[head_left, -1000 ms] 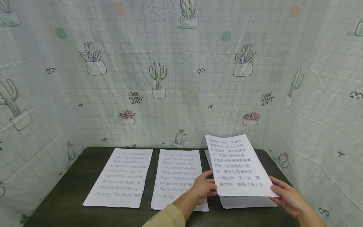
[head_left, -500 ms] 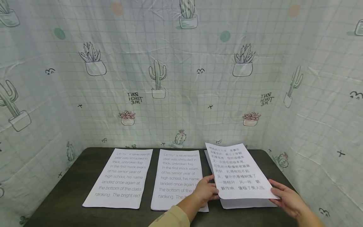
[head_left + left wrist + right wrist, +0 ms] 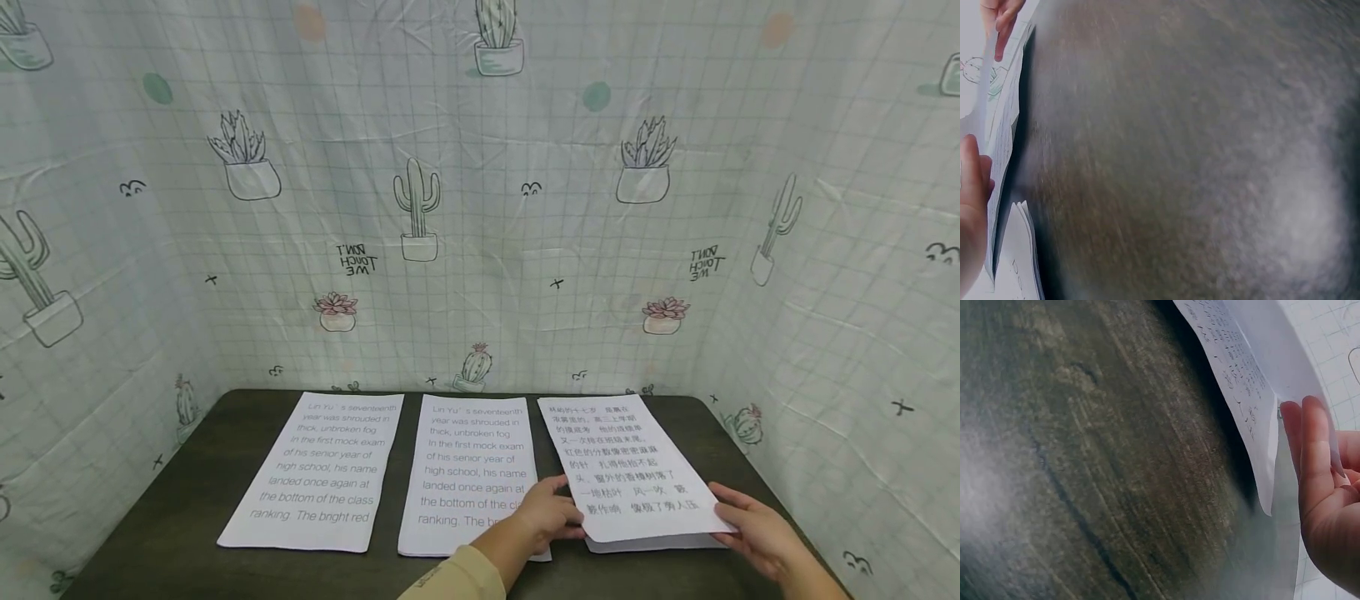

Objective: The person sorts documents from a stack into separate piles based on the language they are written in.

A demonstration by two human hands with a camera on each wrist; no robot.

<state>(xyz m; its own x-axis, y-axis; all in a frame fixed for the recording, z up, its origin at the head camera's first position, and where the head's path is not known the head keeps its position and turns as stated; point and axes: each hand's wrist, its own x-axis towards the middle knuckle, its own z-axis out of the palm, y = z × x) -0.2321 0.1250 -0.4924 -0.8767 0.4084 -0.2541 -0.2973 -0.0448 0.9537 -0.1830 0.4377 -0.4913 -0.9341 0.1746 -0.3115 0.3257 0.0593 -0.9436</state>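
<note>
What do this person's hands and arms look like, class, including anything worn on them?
The left hand is bare; a beige sleeve with a small, darker marking, too small to read, covers that arm. The right hand is bare too, with no sleeve showing.

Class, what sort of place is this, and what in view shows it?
Probably a makeshift indoor work booth: cactus-print sheeting hangs around three sides of a dark tabletop bearing printed pages.
</note>
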